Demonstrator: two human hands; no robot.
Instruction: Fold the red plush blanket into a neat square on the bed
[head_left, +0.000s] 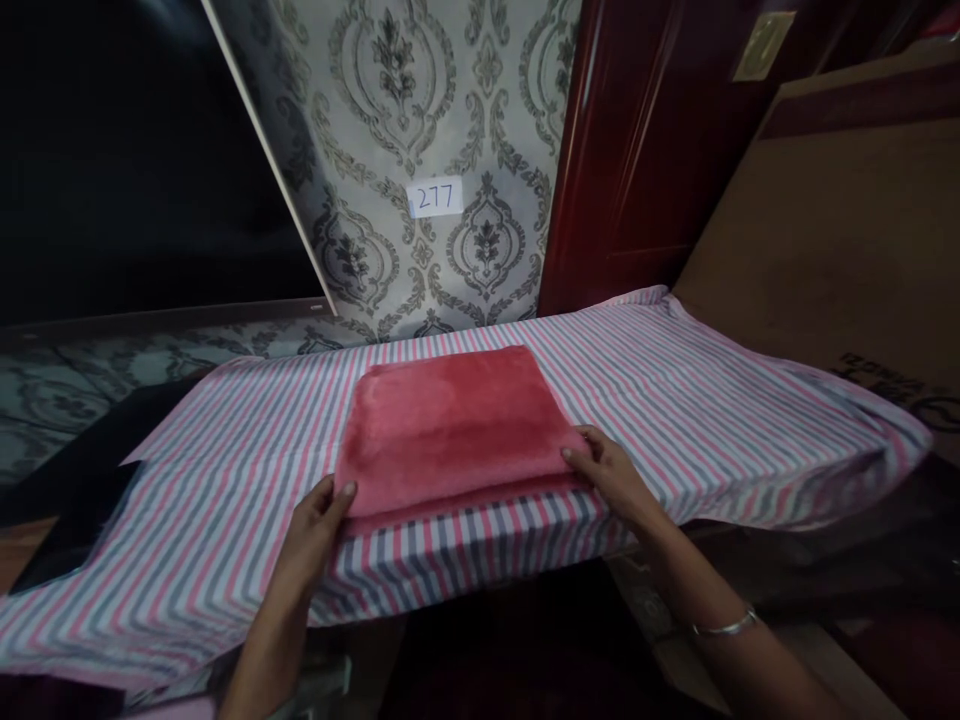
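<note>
A pinkish-red plush cloth [450, 420] lies folded into a rough rectangle on the striped tablecloth [285, 410]. Its near edge shows two layers, the upper one slightly back from the lower. My left hand [319, 515] pinches the cloth's near left corner between thumb and fingers. At the near right corner, my right hand [604, 465] grips the edge the same way, thumb on top; a silver bangle circles that wrist. The fingertips under the cloth are hidden on both sides.
A large dark television screen [135, 160] stands at the left. Patterned wallpaper with a paper label [435, 197] reading 277 is behind the table. A dark red door [630, 140] and a big cardboard box [847, 220] are at the right.
</note>
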